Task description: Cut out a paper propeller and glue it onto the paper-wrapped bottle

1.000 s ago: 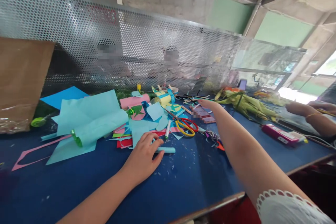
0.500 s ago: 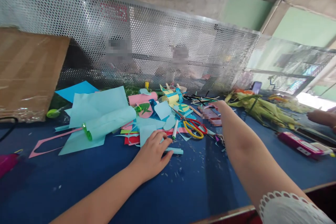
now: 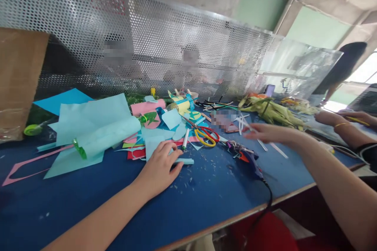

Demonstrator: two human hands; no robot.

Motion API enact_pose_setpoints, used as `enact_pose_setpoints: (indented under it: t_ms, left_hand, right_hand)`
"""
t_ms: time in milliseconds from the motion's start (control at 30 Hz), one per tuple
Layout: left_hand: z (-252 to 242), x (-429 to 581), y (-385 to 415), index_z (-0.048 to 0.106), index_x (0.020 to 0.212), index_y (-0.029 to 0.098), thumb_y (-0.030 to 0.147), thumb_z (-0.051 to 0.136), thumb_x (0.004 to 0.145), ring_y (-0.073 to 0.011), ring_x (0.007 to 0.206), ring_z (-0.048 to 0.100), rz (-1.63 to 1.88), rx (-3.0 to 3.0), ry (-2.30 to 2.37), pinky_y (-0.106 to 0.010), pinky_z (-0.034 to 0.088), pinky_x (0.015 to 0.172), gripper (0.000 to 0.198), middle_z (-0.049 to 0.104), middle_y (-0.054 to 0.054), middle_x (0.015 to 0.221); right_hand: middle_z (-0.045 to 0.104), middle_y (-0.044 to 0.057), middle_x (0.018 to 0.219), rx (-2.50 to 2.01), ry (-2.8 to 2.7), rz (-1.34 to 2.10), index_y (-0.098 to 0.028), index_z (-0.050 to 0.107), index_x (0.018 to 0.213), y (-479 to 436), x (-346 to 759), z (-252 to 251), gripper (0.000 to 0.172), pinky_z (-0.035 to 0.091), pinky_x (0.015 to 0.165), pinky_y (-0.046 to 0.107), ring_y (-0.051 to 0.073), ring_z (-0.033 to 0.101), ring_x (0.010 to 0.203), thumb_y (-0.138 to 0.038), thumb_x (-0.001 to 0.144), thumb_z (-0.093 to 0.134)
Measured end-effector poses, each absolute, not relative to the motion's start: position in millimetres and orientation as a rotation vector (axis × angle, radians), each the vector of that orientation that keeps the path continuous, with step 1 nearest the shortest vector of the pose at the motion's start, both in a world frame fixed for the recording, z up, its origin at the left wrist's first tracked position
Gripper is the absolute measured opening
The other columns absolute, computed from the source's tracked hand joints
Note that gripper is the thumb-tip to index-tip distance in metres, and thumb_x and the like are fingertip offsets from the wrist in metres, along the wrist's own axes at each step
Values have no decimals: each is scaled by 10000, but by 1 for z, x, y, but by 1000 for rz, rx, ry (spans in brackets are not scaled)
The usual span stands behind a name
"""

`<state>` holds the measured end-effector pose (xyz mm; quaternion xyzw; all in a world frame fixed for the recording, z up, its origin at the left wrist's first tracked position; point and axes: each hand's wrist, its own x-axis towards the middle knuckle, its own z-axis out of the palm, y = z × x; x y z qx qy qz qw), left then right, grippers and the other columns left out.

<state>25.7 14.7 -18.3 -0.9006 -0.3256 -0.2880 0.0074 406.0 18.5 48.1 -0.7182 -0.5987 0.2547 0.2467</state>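
My left hand lies on the blue table, fingers curled over a small light blue paper roll and pinning it down. My right hand, smeared by motion, hovers over the table's right part, its fingers pinched on a few thin white sticks that jut out on both sides. Just below and left of it lies a dark glue gun with a black cord running off the front edge.
Red-and-yellow scissors, a white marker and light blue paper sheets clutter the middle. Cardboard leans at the left. A perforated metal screen closes the back. Green husks and another person's forearms are at right.
My right arm pulled back from its far reach by the scissors and swung right, now with white sticks in its fingers. The glue gun came into view. My left hand stayed on the roll.
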Motion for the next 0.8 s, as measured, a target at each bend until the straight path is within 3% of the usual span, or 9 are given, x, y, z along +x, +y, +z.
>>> enact_pose_setpoints:
  t_ms: [67, 200, 400, 600, 800]
  left_hand:
    - [-17, 27, 14, 622, 976, 168, 226, 485, 864, -285, 1043, 486, -894, -2805, -1023, -474, 466, 875, 187, 551, -102, 1005]
    - [-15, 28, 10, 621, 997, 164, 229, 478, 871, -284, 1064, 477, -875, -2798, -1002, -472, 456, 897, 202, 551, -105, 1020]
    - [-14, 28, 7, 614, 1009, 146, 224, 475, 880, -288, 1072, 474, -865, -2777, -978, -466, 461, 893, 205, 543, -112, 1013]
    - [-14, 27, 8, 614, 1004, 147, 227, 474, 881, -282, 1046, 486, -877, -2747, -970, -466, 460, 886, 203, 552, -109, 1003]
    - [-5, 28, 1, 613, 999, 141, 217, 487, 872, -274, 1023, 504, -925, -2784, -947, -457, 454, 893, 194, 596, -102, 965]
  right_hand:
    - [696, 36, 750, -2042, -1684, 708, -211, 686, 769, -4, 399, 31, 372, 464, 618, 319, 231, 627, 666, -438, 510, 827]
    - [693, 61, 854, -2130, -1657, 605, -237, 607, 845, -23, 392, 7, 436, 438, 705, 343, 270, 617, 786, -495, 536, 774]
    - [665, 9, 734, -2125, -1596, 709, -224, 621, 886, -24, 389, 10, 474, 429, 624, 300, 224, 596, 701, -532, 548, 746]
    - [644, 3, 671, -2073, -1548, 858, -182, 645, 657, -26, 380, 9, 375, 397, 595, 274, 203, 564, 697, -531, 547, 729]
    - [613, -2, 719, -2041, -1426, 882, -189, 602, 848, -37, 380, 11, 424, 320, 467, 219, 140, 509, 615, -524, 608, 699]
